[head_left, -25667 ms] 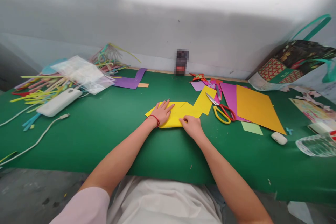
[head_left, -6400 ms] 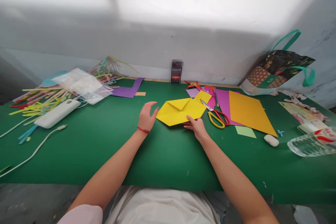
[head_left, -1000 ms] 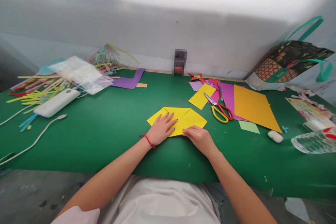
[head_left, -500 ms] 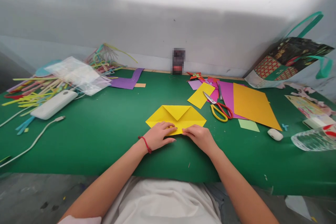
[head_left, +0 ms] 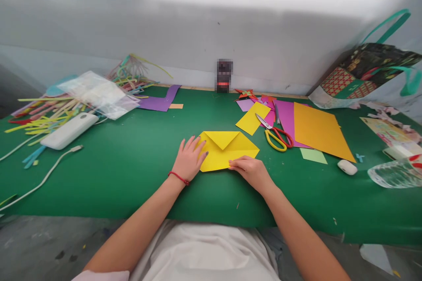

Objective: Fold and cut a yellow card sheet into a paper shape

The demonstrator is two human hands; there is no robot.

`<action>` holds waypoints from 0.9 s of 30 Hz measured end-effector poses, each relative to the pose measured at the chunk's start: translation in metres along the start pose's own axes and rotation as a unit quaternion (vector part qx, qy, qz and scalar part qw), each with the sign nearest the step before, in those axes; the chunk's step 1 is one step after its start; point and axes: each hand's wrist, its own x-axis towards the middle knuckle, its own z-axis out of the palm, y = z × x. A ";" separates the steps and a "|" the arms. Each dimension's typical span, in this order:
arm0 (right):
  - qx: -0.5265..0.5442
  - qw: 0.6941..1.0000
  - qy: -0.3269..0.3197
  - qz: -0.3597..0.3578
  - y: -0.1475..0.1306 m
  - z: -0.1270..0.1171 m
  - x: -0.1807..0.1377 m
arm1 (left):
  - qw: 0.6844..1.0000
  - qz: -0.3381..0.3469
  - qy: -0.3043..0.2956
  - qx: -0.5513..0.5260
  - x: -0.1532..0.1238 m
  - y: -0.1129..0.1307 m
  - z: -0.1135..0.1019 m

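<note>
A folded sheet of yellow paper [head_left: 219, 158] lies on the green table, its top flap forming a downward-pointing triangle. Fingers spread, my left hand [head_left: 189, 158] rests over the paper's left corner and covers it. At the lower edge, right of the middle, my right hand [head_left: 249, 169] pinches the paper between thumb and fingers. Scissors [head_left: 275, 136] with one yellow and one red handle lie beyond the right hand, their blades over a smaller yellow paper piece [head_left: 253, 118].
To the right are an orange sheet [head_left: 319, 129], a white earphone case [head_left: 347, 167], a clear bottle [head_left: 394, 173] and a patterned bag [head_left: 352, 79]. Paper strips [head_left: 39, 123], a white power bank [head_left: 70, 131] and a cable [head_left: 49, 178] occupy the left. Purple paper [head_left: 158, 103] lies farther back.
My left hand has moved left and a little away from me, from the paper's lower middle to its left corner. My right hand keeps its pinch in the same place.
</note>
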 end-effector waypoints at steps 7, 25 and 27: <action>-0.007 1.000 0.010 -0.008 0.000 0.001 0.000 | 0.949 0.231 -0.193 -0.091 -0.005 0.016 0.002; -0.019 1.000 0.021 -0.012 0.000 0.002 0.000 | 0.939 0.256 -0.195 -0.117 -0.009 0.027 -0.002; -0.013 1.000 0.021 -0.008 0.000 0.002 -0.001 | 0.944 0.216 -0.228 -0.105 -0.009 0.022 -0.002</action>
